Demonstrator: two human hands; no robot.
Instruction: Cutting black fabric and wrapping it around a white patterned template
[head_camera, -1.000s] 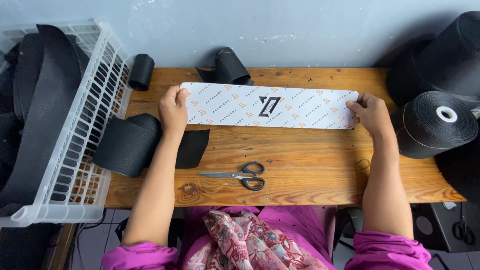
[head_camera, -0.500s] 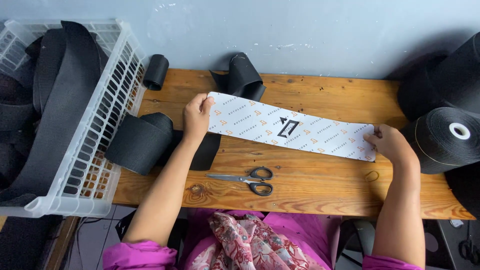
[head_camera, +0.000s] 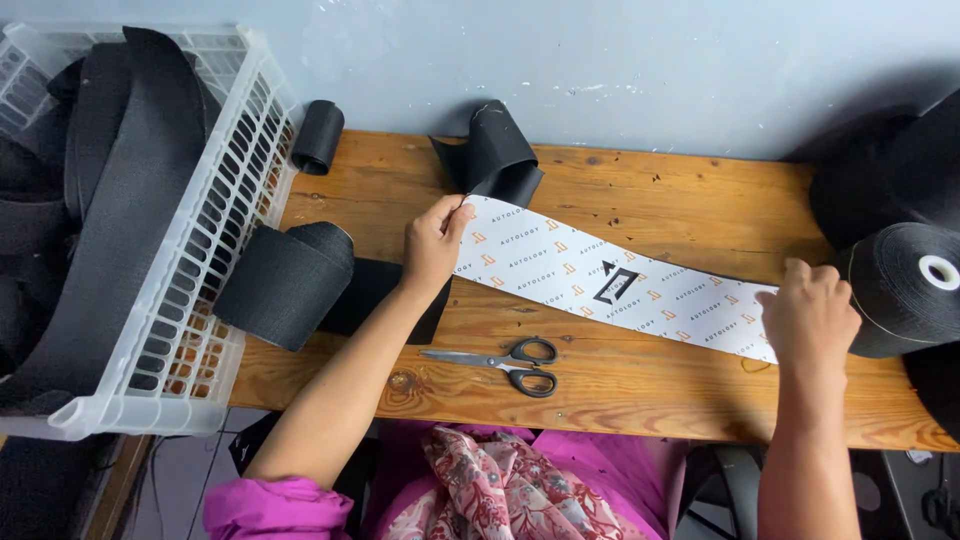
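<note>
A white plastic basket (head_camera: 215, 250) heaped with black webbing sits at the left beside a black fabric roll (head_camera: 285, 280). The left hand (head_camera: 432, 243), fingers clamped on one end, and the right hand (head_camera: 810, 315), fingers closed on the other, hold a white printed strip (head_camera: 610, 285) slanted over the wooden surface (head_camera: 650, 195), scissors (head_camera: 505, 360) just below it.

Soft, even daylight, bright enough; faint shadows beneath the scissors (head_camera: 505, 362) on the wooden table (head_camera: 650, 390). Sharp focus, slight bending toward the edges.
</note>
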